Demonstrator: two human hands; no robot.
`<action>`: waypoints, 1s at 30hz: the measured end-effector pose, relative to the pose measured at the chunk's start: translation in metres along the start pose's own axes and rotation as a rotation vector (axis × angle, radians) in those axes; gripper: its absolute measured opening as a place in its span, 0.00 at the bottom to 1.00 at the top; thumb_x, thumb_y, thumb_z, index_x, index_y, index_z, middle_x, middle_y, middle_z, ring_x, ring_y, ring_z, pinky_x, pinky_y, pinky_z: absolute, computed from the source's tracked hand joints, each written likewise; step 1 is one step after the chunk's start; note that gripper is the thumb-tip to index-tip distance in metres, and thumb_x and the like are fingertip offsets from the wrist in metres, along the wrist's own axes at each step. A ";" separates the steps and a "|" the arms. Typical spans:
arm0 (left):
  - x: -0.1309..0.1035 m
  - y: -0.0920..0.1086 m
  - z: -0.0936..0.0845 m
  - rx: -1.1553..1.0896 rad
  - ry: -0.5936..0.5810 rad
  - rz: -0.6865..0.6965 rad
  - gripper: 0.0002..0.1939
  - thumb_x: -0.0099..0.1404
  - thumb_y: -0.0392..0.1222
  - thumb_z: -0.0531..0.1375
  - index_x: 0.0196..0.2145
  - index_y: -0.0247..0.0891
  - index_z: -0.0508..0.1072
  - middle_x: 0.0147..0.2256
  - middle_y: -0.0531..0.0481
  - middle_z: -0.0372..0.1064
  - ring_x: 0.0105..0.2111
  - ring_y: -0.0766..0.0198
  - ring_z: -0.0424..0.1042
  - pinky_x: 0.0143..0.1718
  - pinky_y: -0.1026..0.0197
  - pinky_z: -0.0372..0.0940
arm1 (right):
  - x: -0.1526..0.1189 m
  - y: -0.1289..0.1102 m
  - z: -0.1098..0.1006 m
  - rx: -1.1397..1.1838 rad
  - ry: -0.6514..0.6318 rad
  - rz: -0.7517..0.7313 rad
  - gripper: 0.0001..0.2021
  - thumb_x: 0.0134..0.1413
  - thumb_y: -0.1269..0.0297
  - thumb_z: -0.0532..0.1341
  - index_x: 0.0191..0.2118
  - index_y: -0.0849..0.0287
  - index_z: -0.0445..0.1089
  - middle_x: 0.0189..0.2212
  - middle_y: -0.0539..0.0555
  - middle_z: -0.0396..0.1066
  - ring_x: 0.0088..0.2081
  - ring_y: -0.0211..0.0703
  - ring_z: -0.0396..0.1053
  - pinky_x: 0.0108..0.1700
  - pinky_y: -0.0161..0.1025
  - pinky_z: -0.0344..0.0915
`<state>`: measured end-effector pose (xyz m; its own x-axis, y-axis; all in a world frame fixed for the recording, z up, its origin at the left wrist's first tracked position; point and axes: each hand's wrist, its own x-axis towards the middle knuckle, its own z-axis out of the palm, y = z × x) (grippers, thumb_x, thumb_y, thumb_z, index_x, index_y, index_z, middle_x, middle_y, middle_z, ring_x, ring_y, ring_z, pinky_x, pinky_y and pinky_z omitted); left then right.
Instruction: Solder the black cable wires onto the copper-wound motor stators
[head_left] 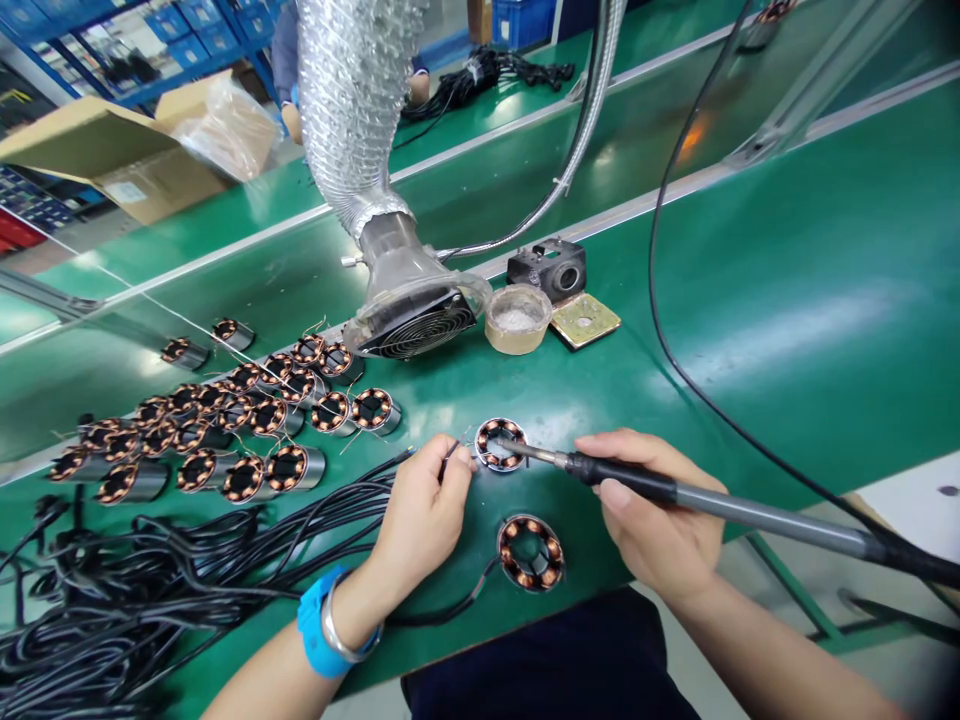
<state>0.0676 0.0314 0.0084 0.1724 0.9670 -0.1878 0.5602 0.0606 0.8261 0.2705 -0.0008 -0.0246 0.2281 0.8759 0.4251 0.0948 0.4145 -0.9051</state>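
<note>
My right hand (660, 505) grips a soldering iron (637, 480) by its black handle. The iron's metal tip reaches over a copper-wound stator (501, 445) on the green table. Beside that stator's left edge, my left hand (427, 500) pinches a thin dark cable end between thumb and fingers; fine wires show near the fingertips. A second stator (530, 553) lies nearer to me, with a black cable attached to its left side. Whether the iron's tip touches a wire is too small to tell.
Several stators (244, 480) stand in rows at the left, above a heap of black cables (150, 590). A fume duct with a fan (424, 325) hangs over the table. Behind are a round tub (517, 320), a sponge pad (586, 320) and a black holder (547, 268). The iron's cord loops at right.
</note>
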 end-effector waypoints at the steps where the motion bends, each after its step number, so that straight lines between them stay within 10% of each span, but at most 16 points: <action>1: 0.000 0.000 0.000 0.004 0.004 0.001 0.16 0.72 0.47 0.48 0.29 0.38 0.65 0.23 0.58 0.52 0.24 0.68 0.54 0.28 0.64 0.51 | -0.001 0.003 0.000 0.007 0.013 0.011 0.09 0.57 0.64 0.61 0.43 0.55 0.75 0.31 0.53 0.71 0.27 0.40 0.65 0.26 0.38 0.60; 15: -0.003 0.001 0.002 0.024 0.028 -0.002 0.16 0.71 0.48 0.49 0.28 0.38 0.65 0.22 0.59 0.51 0.23 0.68 0.54 0.27 0.64 0.50 | 0.000 0.004 0.006 0.039 -0.057 0.003 0.09 0.55 0.68 0.60 0.42 0.56 0.74 0.29 0.50 0.70 0.26 0.37 0.64 0.28 0.37 0.61; 30: -0.002 0.000 0.003 0.055 0.026 0.029 0.16 0.71 0.47 0.49 0.27 0.38 0.62 0.22 0.58 0.52 0.24 0.68 0.54 0.27 0.64 0.50 | 0.003 -0.020 0.016 -0.151 -0.139 -0.349 0.15 0.46 0.74 0.58 0.43 0.61 0.72 0.23 0.51 0.68 0.21 0.38 0.64 0.24 0.38 0.63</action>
<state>0.0694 0.0290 0.0070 0.1688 0.9742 -0.1497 0.5993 0.0192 0.8003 0.2542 -0.0021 -0.0052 0.0250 0.7180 0.6956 0.2867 0.6615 -0.6930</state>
